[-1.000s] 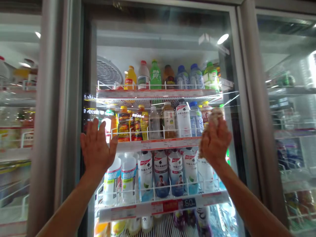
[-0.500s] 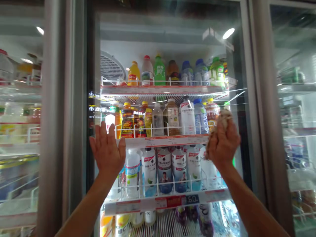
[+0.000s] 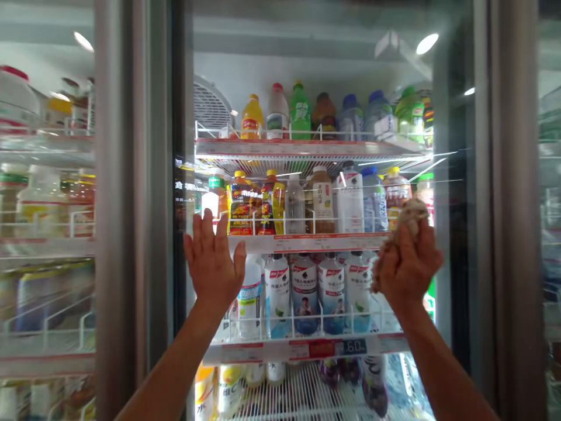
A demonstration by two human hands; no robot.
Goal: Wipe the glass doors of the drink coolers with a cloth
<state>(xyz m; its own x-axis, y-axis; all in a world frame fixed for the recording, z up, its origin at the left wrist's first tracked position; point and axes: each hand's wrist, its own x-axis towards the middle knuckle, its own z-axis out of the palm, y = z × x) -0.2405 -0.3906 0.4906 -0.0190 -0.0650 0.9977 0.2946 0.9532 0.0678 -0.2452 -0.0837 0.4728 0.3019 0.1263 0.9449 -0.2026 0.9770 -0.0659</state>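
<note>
Cloth (image 3: 414,213), pale brown and crumpled, is located in the right hand (image 3: 407,266), in front of the right end of the second shelf. The right hand is clamped on the material with bent fingers; folds protrude above the fingers and along the left side of the hand. The left hand (image 3: 214,260) is raised and holds nothing: fingers extended upward, thumb spread apart, back of the hand toward the viewer. Both hands are well apart, near the level of the second shelf rail (image 3: 333,242), in front of the glass door (image 3: 307,47). Exact contact between the left palm and the glass cannot be told.

Behind the glass, the top shelf rail (image 3: 307,148) fronts a row of upright bottles, including a yellow bottle (image 3: 252,120) and a green bottle (image 3: 300,111). The third shelf rail (image 3: 245,352) carries a dark price display (image 3: 353,347). Between the hands, white-and-blue bottles (image 3: 305,295) stand on the third shelf. A bright oval reflection (image 3: 427,44) appears at upper right.
</note>
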